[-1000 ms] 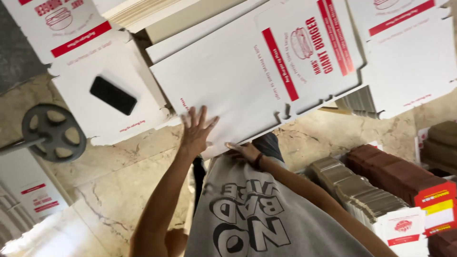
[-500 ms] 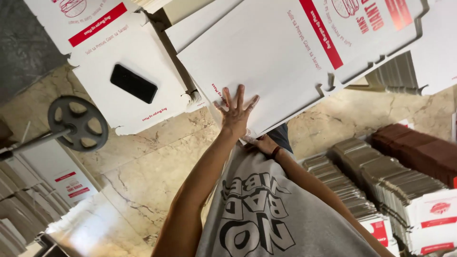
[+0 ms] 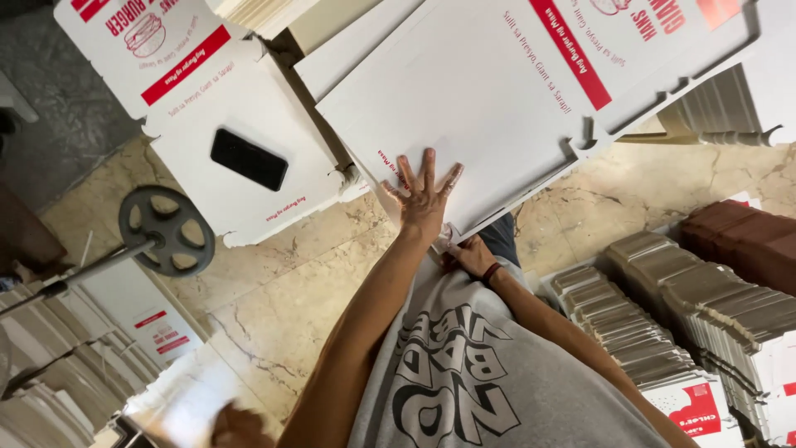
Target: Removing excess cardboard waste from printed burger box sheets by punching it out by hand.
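A large flat white box blank (image 3: 497, 99) with red print lies unfolded in front of me, over other sheets. My left hand (image 3: 423, 197) presses flat on its near part, palm down and fingers spread. My right hand (image 3: 471, 254), with a dark band on the wrist, is curled at the blank's near edge just below the left hand and seems to grip it. My grey printed T-shirt (image 3: 481, 365) fills the bottom of the view.
A black phone (image 3: 249, 159) rests on another flat blank (image 3: 249, 108) to the left. A grey weight plate on a bar (image 3: 166, 231) lies on the marble floor (image 3: 282, 290). Stacks of folded boxes (image 3: 663, 332) and brown stacks (image 3: 746, 241) stand at right; more stacks (image 3: 50, 373) at left.
The view has swung, so everything sits further right and lower. My left hand has stayed spread on the blank and reaches a little further onto it. The right hand stays at the edge.
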